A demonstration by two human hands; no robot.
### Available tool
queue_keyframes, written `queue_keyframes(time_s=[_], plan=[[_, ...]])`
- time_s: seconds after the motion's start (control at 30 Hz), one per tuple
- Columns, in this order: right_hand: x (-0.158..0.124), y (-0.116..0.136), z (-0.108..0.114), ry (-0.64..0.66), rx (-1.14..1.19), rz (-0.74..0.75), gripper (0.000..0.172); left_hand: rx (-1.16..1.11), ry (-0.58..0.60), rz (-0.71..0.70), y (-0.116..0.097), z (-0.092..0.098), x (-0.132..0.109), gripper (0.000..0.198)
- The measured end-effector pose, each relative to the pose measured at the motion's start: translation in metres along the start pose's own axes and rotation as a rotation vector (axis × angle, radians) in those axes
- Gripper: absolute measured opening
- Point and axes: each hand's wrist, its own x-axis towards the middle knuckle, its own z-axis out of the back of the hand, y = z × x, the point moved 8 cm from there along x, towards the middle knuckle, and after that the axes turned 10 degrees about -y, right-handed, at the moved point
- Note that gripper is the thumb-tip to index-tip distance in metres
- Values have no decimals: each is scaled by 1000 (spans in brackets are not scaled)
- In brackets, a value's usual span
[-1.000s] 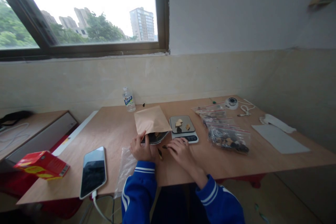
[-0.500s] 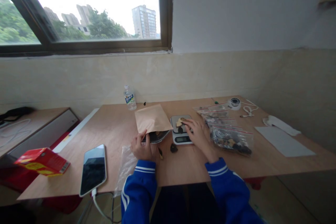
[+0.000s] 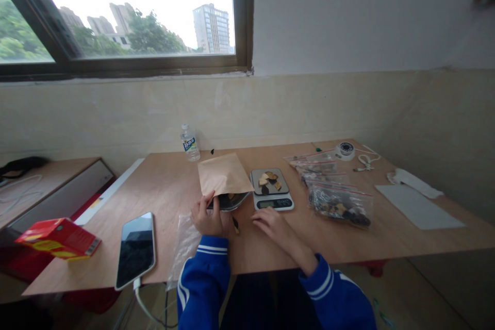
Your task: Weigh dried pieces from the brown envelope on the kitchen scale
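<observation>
Back from the scale (image 3: 271, 189), my right hand (image 3: 271, 223) rests loose on bare table (image 3: 162, 191) at lower centre; my left hand (image 3: 208, 218) pinches the open kraft envelope (image 3: 223, 176) mouth just behind, scale touching its right edge.

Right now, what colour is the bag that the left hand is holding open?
Tan kraft-paper brown: the bag at the left hand, clearest in the head view.
</observation>
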Motion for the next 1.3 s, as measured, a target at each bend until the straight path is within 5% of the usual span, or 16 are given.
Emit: queue_keyframes(time_s=[0.2, 0.33, 0.47, 0.63, 0.83, 1.13, 1.3], plan=[[39, -34, 59, -212, 83, -134, 18, -4, 35, 17, 2, -2, -1, 21], [44, -50, 69, -279, -127, -124, 22, -14, 37, 31, 4, -2, -1, 22], [20, -19, 42, -257, -183, -61, 24, -16, 46, 28, 5, -4, -2, 23], [-9, 48, -32, 61, -50, 102, 30, 1, 13, 19, 5, -2, -3, 21], [-6, 49, -63, 110, -85, 97, 26, -5, 13, 5, 3, -2, -3, 20], [-7, 21, -30, -19, 203, -55, 41, -13, 11, 21, 7, -3, -2, 22], [29, -13, 22, -270, 129, -65, 35, -20, 6, 22, 6, -3, -2, 24]])
